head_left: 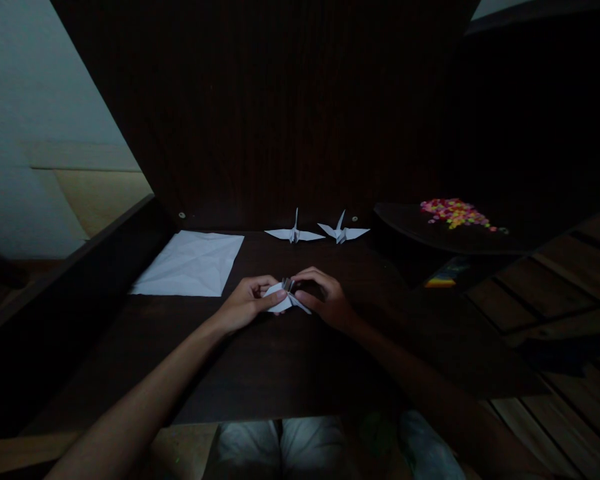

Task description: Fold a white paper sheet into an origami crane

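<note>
Between my two hands is a small piece of folded white paper, held just above the dark desk. My left hand pinches its left side, thumb on top and fingers behind. The thumb and fingers of my right hand close on the right side, near a raised fold at the middle. Two finished-looking paper cranes, the left crane and the right crane, stand beyond my hands with wings spread. To the left lies a creased white sheet of paper, flat on the desk.
A dark upright panel backs the desk, and a low side board borders its left. On a rounded shelf at the right sits a heap of small colourful pieces. Wooden slats show at far right.
</note>
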A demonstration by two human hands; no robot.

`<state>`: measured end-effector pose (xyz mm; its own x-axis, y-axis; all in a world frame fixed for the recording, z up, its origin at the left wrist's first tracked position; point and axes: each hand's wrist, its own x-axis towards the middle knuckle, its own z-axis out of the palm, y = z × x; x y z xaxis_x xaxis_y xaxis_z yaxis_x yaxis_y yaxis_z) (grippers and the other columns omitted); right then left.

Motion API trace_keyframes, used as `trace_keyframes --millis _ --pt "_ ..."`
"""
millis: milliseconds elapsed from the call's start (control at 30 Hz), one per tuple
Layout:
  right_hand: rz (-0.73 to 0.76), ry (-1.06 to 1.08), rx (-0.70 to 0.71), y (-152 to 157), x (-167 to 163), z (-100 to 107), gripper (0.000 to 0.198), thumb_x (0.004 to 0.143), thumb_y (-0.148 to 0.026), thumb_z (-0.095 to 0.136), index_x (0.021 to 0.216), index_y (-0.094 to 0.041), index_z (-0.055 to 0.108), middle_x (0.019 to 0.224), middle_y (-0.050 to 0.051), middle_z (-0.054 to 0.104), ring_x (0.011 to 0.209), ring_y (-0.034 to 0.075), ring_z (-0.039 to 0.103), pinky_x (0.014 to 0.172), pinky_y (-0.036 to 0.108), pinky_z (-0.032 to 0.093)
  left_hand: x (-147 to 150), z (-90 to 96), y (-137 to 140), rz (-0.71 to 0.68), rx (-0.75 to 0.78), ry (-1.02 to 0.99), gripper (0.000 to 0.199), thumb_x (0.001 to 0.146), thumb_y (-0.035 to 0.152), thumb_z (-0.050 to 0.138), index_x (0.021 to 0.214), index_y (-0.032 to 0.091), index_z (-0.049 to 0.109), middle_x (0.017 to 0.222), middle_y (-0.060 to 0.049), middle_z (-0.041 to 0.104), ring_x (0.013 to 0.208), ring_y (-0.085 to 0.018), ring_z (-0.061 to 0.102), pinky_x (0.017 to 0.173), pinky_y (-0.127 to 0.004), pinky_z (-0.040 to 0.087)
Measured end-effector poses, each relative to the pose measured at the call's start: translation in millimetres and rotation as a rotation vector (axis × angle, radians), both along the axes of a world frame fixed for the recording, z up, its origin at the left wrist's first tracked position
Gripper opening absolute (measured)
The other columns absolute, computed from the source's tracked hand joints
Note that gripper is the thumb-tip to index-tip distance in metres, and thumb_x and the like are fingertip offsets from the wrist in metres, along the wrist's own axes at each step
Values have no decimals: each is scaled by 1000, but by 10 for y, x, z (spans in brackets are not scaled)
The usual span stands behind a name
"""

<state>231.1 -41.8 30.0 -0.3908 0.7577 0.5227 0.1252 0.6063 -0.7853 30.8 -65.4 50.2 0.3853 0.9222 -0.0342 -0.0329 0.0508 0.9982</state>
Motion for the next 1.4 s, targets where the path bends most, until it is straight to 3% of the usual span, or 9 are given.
trace_keyframes --millis 133,367,567,767,1067,1200,1400 --pt "-69 24 -197 40 -60 -86 22 74 -32 71 89 -19 60 74 -1 60 71 14 59 71 29 48 -17 -35 32 19 2 36 32 70 43 74 78 14 64 70 -3 65 63 -14 60 61 -26 48" --pt "38 158 -411 70 -121 -175 29 70 -38 73 80 -19 53 85 2 63 82 15 63 74 29 51 -47 -47 50 7 40 79 32 71 42 74 77 13 64 72 -4 67 65 -16 62 61 -27 48" --pt "49 155 -385 28 -135 -151 31 71 -36 73 93 -19 59 104 8 65 99 18 62 88 34 49 -71 -53 61 -41 77 70 30 74 41 73 78 13 64 71 -4 67 65 -15 61 63 -27 48" --pt "-13 69 -387 -5 -120 -99 23 75 -39 68 77 -17 62 75 1 64 71 14 61 67 27 48 -77 -30 62 -68 41 42 26 74 35 74 77 13 63 69 -4 68 61 -13 61 58 -24 48" --pt "291 18 -679 42 -35 -27 32 68 -42 74 76 -15 58 72 0 63 66 12 58 64 25 44 -84 -34 60 -193 -41 64 32 71 38 76 80 11 60 69 -4 68 61 -14 64 58 -25 50" --pt "274 -26 -619 47 -18 -43 32 66 -37 76 81 -14 58 75 0 62 68 13 56 64 25 42 -95 -56 65 -193 -30 91 31 73 37 75 78 10 60 64 -1 65 55 -10 59 55 -21 47" --pt "253 -277 -505 30 42 78 24 64 -30 76 73 -13 62 68 -2 59 64 11 52 58 22 38 -92 -78 54 -290 -56 147 31 75 39 72 78 10 62 63 0 61 54 -10 56 54 -21 45"
